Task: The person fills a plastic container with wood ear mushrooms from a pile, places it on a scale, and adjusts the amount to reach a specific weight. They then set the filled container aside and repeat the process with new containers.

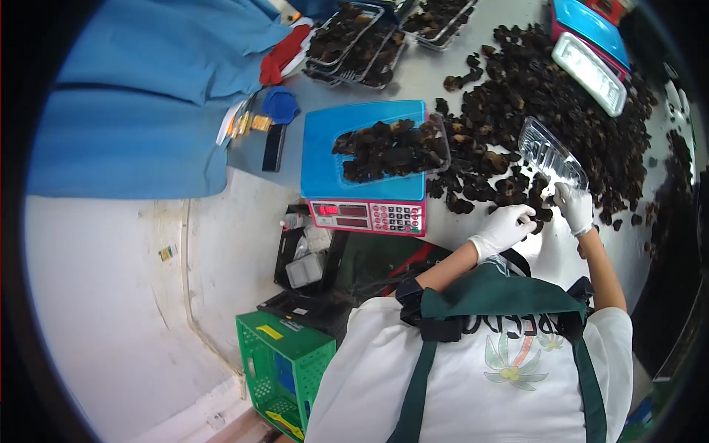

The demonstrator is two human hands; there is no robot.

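My left hand (505, 230), in a white glove, has its fingers curled beside dark, wrinkled pieces that look like black fungus (509, 188). Whatever sits between those fingertips is hidden. My right hand (574, 209), also gloved, pinches the near end of a clear plastic tray (546, 150), which lies tilted against the heap of fungus. Left of my hands, another clear tray (443, 140) filled with fungus rests on the blue platform of a weighing scale (317, 151). The scale's red digits are lit.
Filled trays (343, 37) stand at the back. A second scale (591, 26) at the back right has a clear tray (588, 74) leaning on it. A dark phone (274, 148) lies near blue cloth (133, 125). A green crate (284, 325) stands below, left of my body.
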